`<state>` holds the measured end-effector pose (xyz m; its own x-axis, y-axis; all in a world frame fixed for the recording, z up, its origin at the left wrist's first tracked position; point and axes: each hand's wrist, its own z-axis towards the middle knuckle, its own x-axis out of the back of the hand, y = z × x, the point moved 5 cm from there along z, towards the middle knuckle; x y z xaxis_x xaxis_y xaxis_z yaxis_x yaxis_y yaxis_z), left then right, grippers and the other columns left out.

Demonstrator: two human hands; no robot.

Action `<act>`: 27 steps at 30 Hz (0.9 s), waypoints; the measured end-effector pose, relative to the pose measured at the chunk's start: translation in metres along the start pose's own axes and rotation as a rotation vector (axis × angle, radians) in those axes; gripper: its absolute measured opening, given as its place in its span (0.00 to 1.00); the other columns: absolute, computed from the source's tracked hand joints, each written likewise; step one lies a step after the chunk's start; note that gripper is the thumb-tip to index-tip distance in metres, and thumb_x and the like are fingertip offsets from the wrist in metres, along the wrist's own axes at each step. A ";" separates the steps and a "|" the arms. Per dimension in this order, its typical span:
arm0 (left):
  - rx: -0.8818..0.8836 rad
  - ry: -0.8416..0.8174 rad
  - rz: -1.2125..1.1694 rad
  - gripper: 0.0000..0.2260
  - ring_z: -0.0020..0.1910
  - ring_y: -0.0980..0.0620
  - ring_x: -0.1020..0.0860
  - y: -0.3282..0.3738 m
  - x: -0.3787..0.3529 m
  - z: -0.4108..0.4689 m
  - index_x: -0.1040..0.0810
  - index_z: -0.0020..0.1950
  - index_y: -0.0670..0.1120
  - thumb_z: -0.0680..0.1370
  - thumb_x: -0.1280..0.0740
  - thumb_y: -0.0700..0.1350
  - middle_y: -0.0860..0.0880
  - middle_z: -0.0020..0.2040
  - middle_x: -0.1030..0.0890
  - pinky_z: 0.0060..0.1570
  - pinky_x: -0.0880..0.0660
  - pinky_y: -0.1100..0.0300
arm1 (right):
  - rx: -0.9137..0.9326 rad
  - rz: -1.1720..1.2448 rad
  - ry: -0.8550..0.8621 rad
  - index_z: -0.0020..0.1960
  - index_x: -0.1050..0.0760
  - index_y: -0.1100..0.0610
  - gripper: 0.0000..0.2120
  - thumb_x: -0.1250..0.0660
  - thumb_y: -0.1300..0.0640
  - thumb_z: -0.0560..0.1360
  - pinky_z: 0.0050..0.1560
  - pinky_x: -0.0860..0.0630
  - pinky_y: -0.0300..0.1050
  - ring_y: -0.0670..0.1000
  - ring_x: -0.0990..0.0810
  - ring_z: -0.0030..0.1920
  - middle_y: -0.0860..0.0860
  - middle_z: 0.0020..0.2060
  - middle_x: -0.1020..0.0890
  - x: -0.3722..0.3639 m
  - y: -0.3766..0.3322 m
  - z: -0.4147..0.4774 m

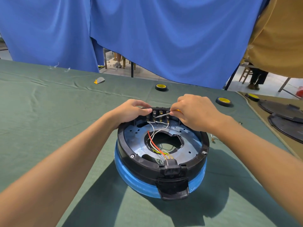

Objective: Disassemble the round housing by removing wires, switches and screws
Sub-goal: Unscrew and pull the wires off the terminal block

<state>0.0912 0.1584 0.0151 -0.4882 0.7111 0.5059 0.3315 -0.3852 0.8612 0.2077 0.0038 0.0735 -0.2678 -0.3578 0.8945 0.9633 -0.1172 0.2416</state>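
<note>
The round housing [139,159], black on a blue base, lies upside down on the green cloth, its metal plate [188,141] showing. A row of black switches [157,114] stands at its far rim, with white wires [151,126] and a red wire [151,141] running to the centre hole and on to the power socket [171,168] at the near rim. My left hand [131,110] grips the housing's far-left rim beside the switches. My right hand [195,110] holds a yellow-handled screwdriver [161,115], its metal tip at the switch terminals.
Two yellow-and-black tape rolls [161,87] [223,101] lie beyond the housing, a third [252,96] farther right. Black round covers [282,110] are stacked at the right edge. A small loose wire piece [213,139] lies right of the housing. Blue curtain hangs behind the table.
</note>
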 end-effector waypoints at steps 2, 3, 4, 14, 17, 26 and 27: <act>0.015 0.001 -0.031 0.12 0.48 0.52 0.17 -0.001 0.000 -0.001 0.21 0.61 0.54 0.78 0.31 0.53 0.50 0.53 0.17 0.45 0.21 0.60 | 0.006 -0.019 0.005 0.53 0.20 0.48 0.14 0.43 0.46 0.81 0.35 0.36 0.44 0.53 0.24 0.49 0.48 0.44 0.22 0.000 -0.002 0.001; 0.022 -0.002 -0.041 0.13 0.48 0.52 0.17 -0.001 0.000 -0.001 0.21 0.61 0.54 0.78 0.31 0.53 0.50 0.53 0.17 0.46 0.21 0.59 | 0.010 -0.032 0.003 0.52 0.20 0.49 0.14 0.43 0.46 0.81 0.35 0.35 0.44 0.53 0.24 0.49 0.48 0.44 0.22 0.000 -0.003 0.001; 0.028 -0.004 -0.047 0.13 0.48 0.51 0.17 -0.001 0.000 -0.001 0.21 0.61 0.54 0.78 0.31 0.53 0.49 0.53 0.17 0.48 0.20 0.58 | 0.014 -0.047 -0.001 0.52 0.20 0.49 0.15 0.44 0.46 0.81 0.34 0.35 0.44 0.54 0.24 0.49 0.48 0.44 0.22 0.000 -0.004 0.001; 0.030 -0.009 -0.072 0.09 0.48 0.51 0.16 -0.001 -0.001 0.001 0.19 0.57 0.52 0.78 0.30 0.51 0.49 0.52 0.16 0.49 0.20 0.58 | 0.023 -0.120 -0.020 0.49 0.19 0.51 0.14 0.43 0.51 0.82 0.31 0.38 0.42 0.52 0.29 0.42 0.48 0.38 0.28 -0.002 -0.012 -0.002; 0.018 -0.017 -0.071 0.08 0.45 0.53 0.16 -0.002 -0.001 0.002 0.17 0.55 0.51 0.78 0.31 0.50 0.50 0.49 0.15 0.47 0.20 0.59 | 0.044 -0.071 -0.059 0.49 0.19 0.47 0.13 0.43 0.50 0.82 0.33 0.33 0.43 0.53 0.25 0.46 0.47 0.42 0.25 -0.002 -0.007 0.001; 0.035 -0.023 -0.102 0.08 0.48 0.49 0.15 -0.003 -0.003 0.003 0.16 0.55 0.51 0.78 0.30 0.48 0.49 0.49 0.14 0.56 0.20 0.50 | 0.092 0.041 -0.236 0.52 0.18 0.39 0.09 0.37 0.50 0.79 0.37 0.38 0.41 0.49 0.28 0.55 0.40 0.43 0.29 -0.004 0.016 0.035; 0.035 -0.022 -0.097 0.08 0.48 0.49 0.15 -0.003 -0.003 0.002 0.16 0.55 0.52 0.78 0.30 0.48 0.49 0.49 0.14 0.56 0.20 0.50 | 0.093 0.050 -0.243 0.52 0.19 0.39 0.09 0.36 0.51 0.79 0.38 0.38 0.42 0.49 0.28 0.55 0.40 0.44 0.29 -0.005 0.018 0.036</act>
<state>0.0937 0.1590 0.0113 -0.5017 0.7567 0.4192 0.3117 -0.2939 0.9036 0.2265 0.0372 0.0872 -0.2184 -0.1267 0.9676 0.9758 -0.0151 0.2182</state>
